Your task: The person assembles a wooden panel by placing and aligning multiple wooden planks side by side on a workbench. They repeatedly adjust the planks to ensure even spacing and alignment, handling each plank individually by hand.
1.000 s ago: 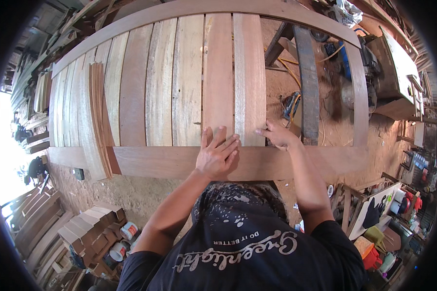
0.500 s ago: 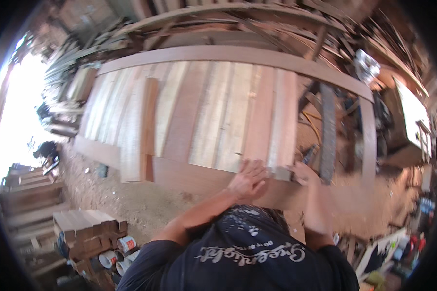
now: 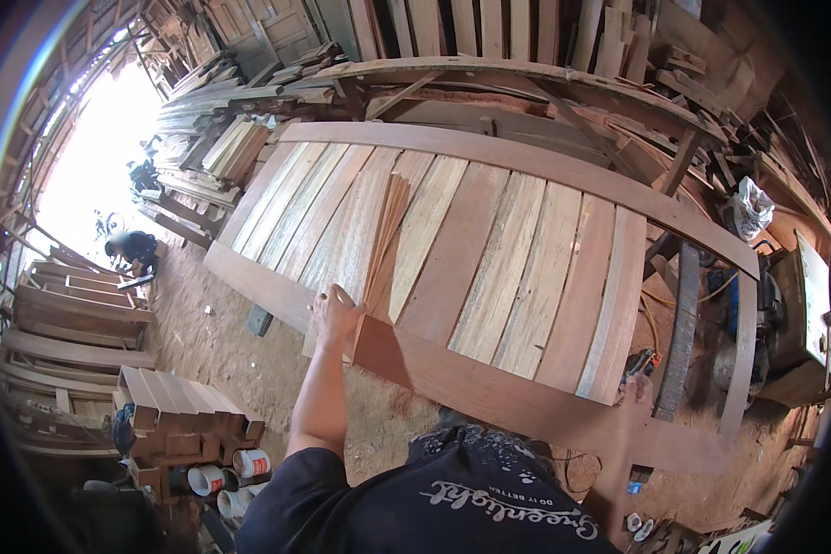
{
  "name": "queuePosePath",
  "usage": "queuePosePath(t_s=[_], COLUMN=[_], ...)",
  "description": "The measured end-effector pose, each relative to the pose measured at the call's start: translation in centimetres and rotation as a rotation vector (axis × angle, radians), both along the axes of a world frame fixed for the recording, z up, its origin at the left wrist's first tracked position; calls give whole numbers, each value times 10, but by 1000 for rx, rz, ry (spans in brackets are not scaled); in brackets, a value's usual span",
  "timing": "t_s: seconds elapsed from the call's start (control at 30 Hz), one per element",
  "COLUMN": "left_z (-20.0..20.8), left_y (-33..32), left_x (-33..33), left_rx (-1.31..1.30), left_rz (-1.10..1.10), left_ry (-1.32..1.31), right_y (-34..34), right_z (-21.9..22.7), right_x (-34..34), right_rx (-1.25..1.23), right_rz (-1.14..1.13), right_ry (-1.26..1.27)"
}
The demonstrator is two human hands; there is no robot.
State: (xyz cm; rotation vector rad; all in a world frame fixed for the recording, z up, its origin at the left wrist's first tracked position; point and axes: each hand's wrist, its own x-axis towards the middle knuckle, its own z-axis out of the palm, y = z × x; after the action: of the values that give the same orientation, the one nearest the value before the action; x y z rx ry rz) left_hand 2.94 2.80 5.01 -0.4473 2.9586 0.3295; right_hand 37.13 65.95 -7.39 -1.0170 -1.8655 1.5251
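Note:
A large wooden frame [image 3: 489, 388] lies in front of me, filled with slats [image 3: 452, 277] side by side in pale and reddish wood. Several loose planks [image 3: 379, 231] are stacked across the left part of it, their near ends passing over the near rail. My left hand [image 3: 335, 317] is closed at the near end of this stack, fingers bent over the top plank. At the right-end slat [image 3: 614, 305], my right hand [image 3: 635, 397] is by the inner edge of the near rail; its fingers are smeared and partly unclear.
Past the right-end slat, a dark beam [image 3: 679, 332] crosses the open part of the frame, with a power tool [image 3: 644, 362] beside it. Timber piles [image 3: 235, 152] stand at the far left. White buckets [image 3: 249, 463] lie lower left. Another person [image 3: 131, 251] crouches farther left.
My left hand has left the right-end slats and moved left to the stacked planks. My right hand stays near the right-end slat. The view has turned and shows more of the far side.

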Motion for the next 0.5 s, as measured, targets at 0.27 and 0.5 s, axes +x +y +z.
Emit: queuePosePath(t_s=[0.27, 0.5], left_z=[53, 8], left_y=[156, 323], left_x=[73, 155], left_rx=[451, 1136], left_rz=[201, -181], left_ry=[94, 315], right_y=[-125, -188], right_z=[66, 119], right_x=[-45, -77], right_rx=[268, -267], right_rz=[451, 487], right_ry=[-158, 46])
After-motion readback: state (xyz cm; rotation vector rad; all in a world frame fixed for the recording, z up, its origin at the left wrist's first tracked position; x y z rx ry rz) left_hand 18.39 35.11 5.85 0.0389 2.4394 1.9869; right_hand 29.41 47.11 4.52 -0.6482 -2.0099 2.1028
